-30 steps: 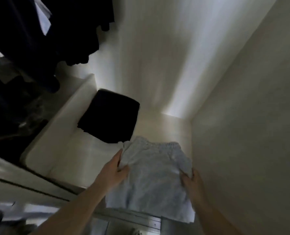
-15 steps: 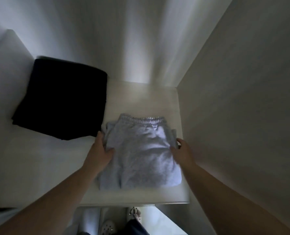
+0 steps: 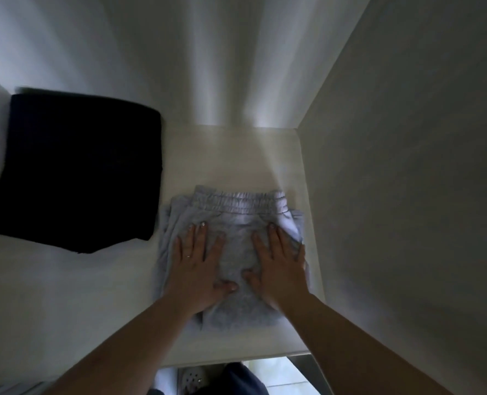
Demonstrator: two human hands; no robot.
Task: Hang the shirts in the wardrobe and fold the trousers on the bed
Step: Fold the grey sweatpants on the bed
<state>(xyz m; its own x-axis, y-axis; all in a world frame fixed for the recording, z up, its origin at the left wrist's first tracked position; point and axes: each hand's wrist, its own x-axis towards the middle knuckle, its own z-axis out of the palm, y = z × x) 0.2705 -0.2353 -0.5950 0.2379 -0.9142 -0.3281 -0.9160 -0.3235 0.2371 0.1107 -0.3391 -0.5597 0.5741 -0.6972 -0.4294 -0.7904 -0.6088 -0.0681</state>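
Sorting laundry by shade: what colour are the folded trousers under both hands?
Light grey folded sweat trousers with an elastic waistband, seen in the head view.

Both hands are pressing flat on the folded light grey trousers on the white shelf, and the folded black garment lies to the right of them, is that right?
Not quite. The head view shows the folded black garment lying to the left of the folded light grey trousers, not the right. The rest holds: left hand and right hand press flat on them on the white shelf.

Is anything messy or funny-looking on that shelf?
Only slightly. The folded light grey sweatpants have layers poking out unevenly along their left edge, under both flat hands, left hand and right hand. The folded black garment beside them sits neatly.
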